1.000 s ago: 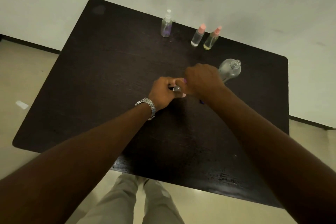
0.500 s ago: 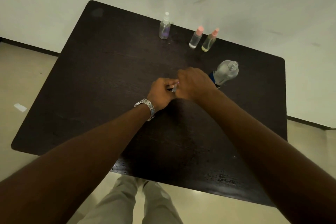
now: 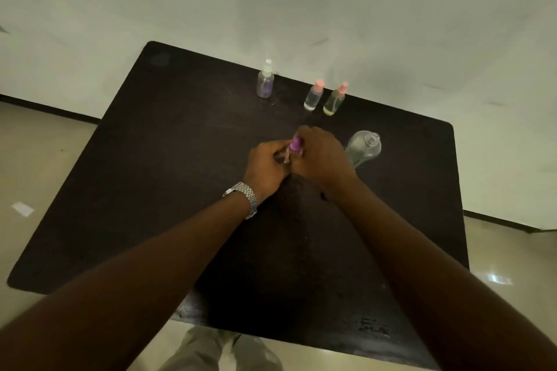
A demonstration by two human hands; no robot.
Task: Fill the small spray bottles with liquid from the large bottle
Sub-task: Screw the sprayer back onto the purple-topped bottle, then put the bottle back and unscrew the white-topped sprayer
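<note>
Both hands meet over the middle of the dark table point(image 3: 156, 190). My left hand point(image 3: 266, 167) grips the body of a small spray bottle, which is mostly hidden. My right hand point(image 3: 321, 156) closes around its purple spray top point(image 3: 296, 144). The large clear bottle point(image 3: 364, 146) stands open, with no cap, just right of my right hand. Three small spray bottles stand along the far edge: one with a white top point(image 3: 265, 81), and two with pink tops, one clear point(image 3: 313, 96) and one yellowish point(image 3: 334, 100).
A pale wall runs behind the table's far edge. Beige floor shows to the left and right, with a white scrap point(image 3: 22, 208) lying on it at the left. My legs point(image 3: 217, 352) stand at the table's near edge.
The purple spray top has come into sight between my hands. Both hands have stayed together at the same spot near the large bottle.
</note>
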